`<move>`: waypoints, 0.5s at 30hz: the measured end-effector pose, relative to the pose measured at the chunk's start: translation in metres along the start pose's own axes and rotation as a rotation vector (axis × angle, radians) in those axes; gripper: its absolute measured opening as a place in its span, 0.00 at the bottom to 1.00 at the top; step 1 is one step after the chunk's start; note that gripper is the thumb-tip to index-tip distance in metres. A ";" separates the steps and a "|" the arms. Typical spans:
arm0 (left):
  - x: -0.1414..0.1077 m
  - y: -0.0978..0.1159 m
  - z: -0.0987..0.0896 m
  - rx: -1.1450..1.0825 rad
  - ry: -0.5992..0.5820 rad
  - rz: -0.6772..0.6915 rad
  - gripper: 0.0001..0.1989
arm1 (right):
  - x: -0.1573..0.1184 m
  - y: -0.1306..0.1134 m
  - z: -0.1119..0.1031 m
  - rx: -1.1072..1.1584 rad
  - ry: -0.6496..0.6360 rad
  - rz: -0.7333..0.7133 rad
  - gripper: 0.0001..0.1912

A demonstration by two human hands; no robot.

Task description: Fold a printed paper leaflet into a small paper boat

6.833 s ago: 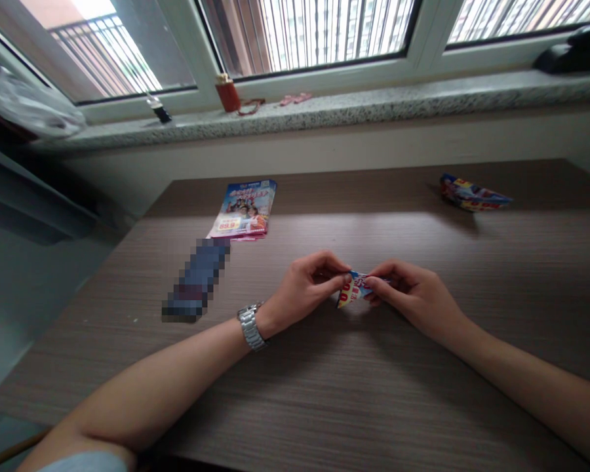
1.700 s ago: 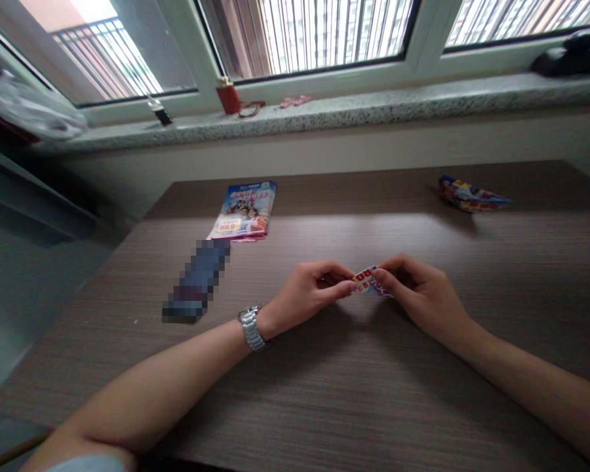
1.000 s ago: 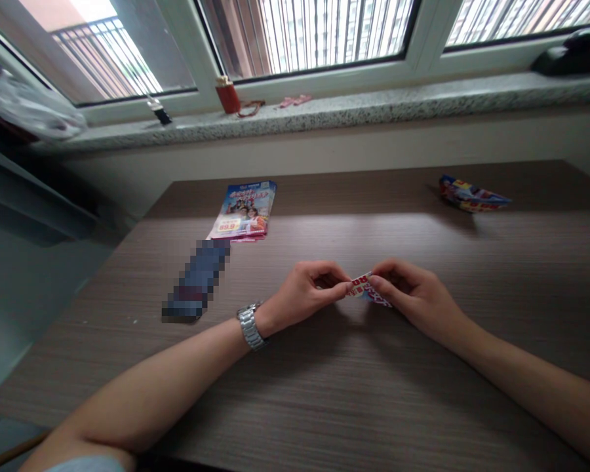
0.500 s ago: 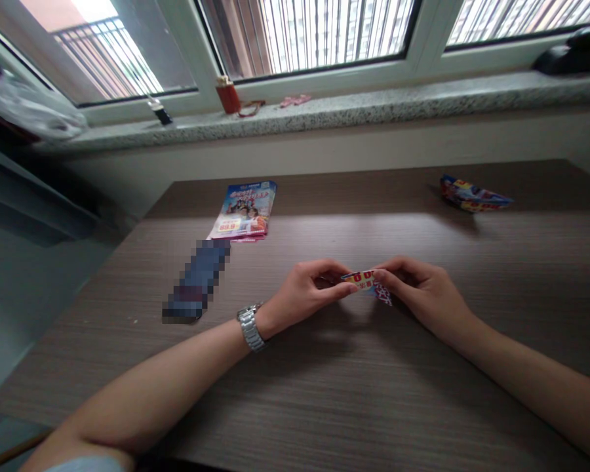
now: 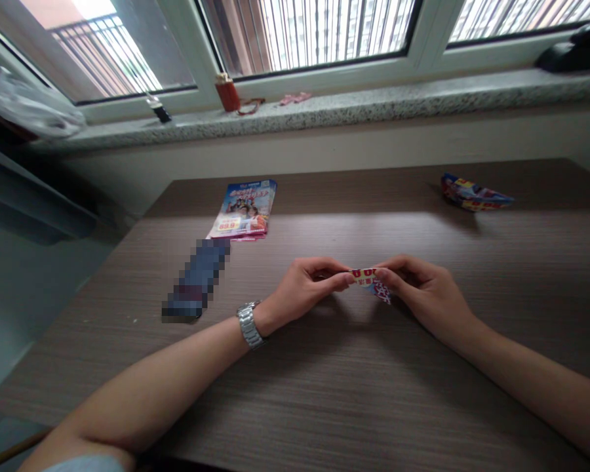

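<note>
A small folded paper (image 5: 366, 278), printed in yellow, red and blue, is held just above the table between my two hands. My left hand (image 5: 314, 283), with a silver watch (image 5: 250, 325) at the wrist, pinches its left end between thumb and fingers. On the opposite end, my right hand (image 5: 417, 285) pinches it the same way. A pointed flap of the paper hangs down near my right thumb. Parts of the paper are hidden behind the fingers.
A stack of printed flyers (image 5: 246, 208) lies at the back left of the wooden table (image 5: 324, 393), beside a blurred-out dark object (image 5: 196, 278). At the back right rests a folded paper piece (image 5: 474, 193). A red lighter-like item (image 5: 227, 93) stands on the windowsill (image 5: 373, 108).
The left end of the folded paper is now pressed flatter, and my left thumb has shifted slightly. Both hands stay in nearly the same place, still pinching it.
</note>
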State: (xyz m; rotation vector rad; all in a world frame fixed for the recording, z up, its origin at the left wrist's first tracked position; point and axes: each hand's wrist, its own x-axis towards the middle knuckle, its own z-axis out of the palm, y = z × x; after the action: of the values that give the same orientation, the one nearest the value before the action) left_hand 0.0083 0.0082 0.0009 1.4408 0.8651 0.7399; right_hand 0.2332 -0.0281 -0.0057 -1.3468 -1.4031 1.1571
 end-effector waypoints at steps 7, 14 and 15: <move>-0.001 0.002 0.000 -0.055 -0.002 -0.034 0.14 | -0.001 -0.001 -0.001 -0.064 0.014 -0.028 0.15; -0.001 0.001 -0.003 -0.033 -0.035 -0.031 0.14 | -0.002 -0.004 0.000 -0.063 0.008 -0.029 0.15; -0.001 0.000 -0.004 -0.040 -0.040 -0.033 0.14 | -0.002 -0.005 0.000 -0.063 0.012 -0.028 0.16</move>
State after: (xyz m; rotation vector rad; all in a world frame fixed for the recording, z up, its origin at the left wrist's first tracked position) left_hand 0.0047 0.0092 0.0017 1.3978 0.8366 0.6974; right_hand 0.2320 -0.0305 -0.0010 -1.3718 -1.4564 1.0933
